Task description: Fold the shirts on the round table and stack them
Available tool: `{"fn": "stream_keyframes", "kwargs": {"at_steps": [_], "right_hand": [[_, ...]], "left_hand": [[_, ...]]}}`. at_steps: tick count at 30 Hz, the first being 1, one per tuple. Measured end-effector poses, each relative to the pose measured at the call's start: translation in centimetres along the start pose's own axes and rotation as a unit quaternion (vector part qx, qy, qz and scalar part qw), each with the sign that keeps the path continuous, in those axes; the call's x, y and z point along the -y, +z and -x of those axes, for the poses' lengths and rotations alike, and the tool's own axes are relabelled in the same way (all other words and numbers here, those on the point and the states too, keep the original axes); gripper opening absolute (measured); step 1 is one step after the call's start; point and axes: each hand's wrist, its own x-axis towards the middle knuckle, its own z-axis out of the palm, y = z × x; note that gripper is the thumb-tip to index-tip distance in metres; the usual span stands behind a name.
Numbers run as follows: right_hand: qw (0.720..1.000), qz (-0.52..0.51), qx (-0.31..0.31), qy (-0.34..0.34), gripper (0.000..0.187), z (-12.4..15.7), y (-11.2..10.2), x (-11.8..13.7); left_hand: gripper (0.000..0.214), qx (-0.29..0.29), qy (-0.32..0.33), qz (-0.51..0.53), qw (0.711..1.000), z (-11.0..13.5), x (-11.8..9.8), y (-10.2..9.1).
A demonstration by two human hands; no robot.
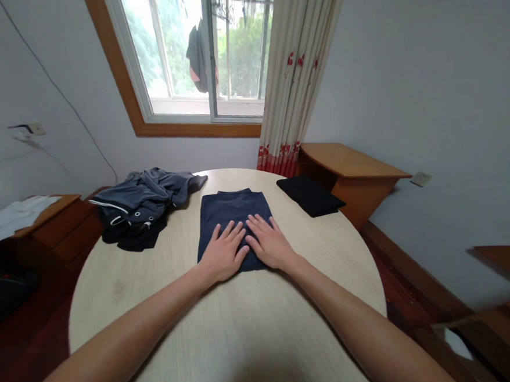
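Observation:
A dark navy shirt, folded into a neat rectangle with its collar at the far end, lies flat on the round wooden table. My left hand rests palm down on its near left part, fingers spread. On the near right part lies my right hand, also flat with fingers apart. The two thumbs almost meet over the middle of the cloth. Neither hand grips anything. Part of the shirt's near half is hidden beneath the hands.
A loose pile of dark grey and black clothes sits at the table's far left. Toward the far right edge lies a folded black garment. Beyond the table stand a wooden cabinet, a patterned curtain and a window.

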Motion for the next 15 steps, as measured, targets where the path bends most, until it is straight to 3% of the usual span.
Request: {"fn": "stream_keyframes", "kwargs": {"at_steps": [4,10,15], "right_hand": [[0.998,0.0,0.048,-0.04,0.057,1.3,1.3,1.3],[0.997,0.012,0.075,0.031,0.063,2.2,0.6,-2.8],[0.993,0.025,0.103,0.054,0.065,3.0,-0.4,-3.7]], "left_hand": [[0.06,0.023,0.01,0.01,1.0,1.9,-0.9,1.2],[0.065,0.053,-0.021,0.006,0.998,3.8,2.6,0.3],[0.065,0.086,-0.051,-0.012,0.995,5.5,2.5,-1.1]]}}
